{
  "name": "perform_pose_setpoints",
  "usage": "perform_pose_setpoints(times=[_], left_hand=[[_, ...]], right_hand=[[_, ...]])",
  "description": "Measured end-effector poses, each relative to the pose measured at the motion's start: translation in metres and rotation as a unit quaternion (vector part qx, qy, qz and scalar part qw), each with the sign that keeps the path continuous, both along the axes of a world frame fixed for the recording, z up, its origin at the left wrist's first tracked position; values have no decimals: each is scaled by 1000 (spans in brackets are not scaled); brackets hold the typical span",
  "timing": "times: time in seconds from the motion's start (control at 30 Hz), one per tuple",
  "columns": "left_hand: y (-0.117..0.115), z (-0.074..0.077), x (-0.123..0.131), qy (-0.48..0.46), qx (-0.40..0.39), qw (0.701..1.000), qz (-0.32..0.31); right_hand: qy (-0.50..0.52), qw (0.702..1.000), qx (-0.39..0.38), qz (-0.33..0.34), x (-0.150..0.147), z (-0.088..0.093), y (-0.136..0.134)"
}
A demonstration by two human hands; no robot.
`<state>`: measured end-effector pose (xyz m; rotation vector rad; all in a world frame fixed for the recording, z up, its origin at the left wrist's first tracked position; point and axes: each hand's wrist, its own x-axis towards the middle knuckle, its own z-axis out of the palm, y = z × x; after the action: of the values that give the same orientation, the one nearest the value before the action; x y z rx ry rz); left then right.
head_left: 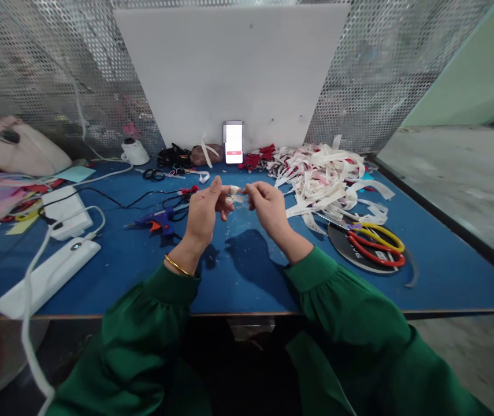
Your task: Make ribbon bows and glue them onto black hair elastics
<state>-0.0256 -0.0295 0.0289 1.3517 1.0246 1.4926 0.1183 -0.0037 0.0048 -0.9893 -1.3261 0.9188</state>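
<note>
Both my hands are raised over the middle of the blue table (pixel 247 271). My left hand (pixel 205 211) and my right hand (pixel 268 208) pinch the two ends of a small piece of white ribbon (pixel 234 195) between their fingertips. Both hands are closed on it. A gold bangle sits on my left wrist. A blue hot glue gun (pixel 162 219) lies on the table just left of my left hand, with its black cord running back.
A heap of white and red ribbon strips (pixel 329 176) lies to the right. Red and yellow scissors (pixel 377 242) rest on a dark round disc. A phone (pixel 233 143) leans on a white board. White power strips (pixel 51 271) and cables lie left.
</note>
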Motion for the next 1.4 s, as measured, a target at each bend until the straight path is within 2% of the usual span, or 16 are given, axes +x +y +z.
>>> perform_pose_setpoints(times=[0.1,0.2,0.33,0.5,0.63,0.73,0.9,1.07,1.23,1.4], left_hand=[[-1,0,1,1,-23,999,-34],[-2,0,2,2,-36,998,-49],[-2,-1,3,19,-43,998,-41],[-1,-4,2,38,-43,998,-33],[0,-7,0,48,-39,997,-45],[0,-8,0,51,-41,997,-42],[2,-5,-1,29,-36,999,2],[2,-4,-3,36,-7,999,8],[-2,-4,-3,107,52,993,23],[-7,-5,-2,171,100,979,54]], right_hand=[[49,997,34,50,1,6,-1],[59,993,30,100,1,9,-3],[52,991,14,122,0,8,-4],[62,979,5,195,1,11,-6],[78,970,0,229,2,13,-7],[90,967,-19,238,2,12,-7],[126,960,-58,243,-1,11,-9],[123,967,-75,210,-3,10,-9],[114,965,-72,225,-3,9,-9],[107,971,-65,203,-5,9,-10]])
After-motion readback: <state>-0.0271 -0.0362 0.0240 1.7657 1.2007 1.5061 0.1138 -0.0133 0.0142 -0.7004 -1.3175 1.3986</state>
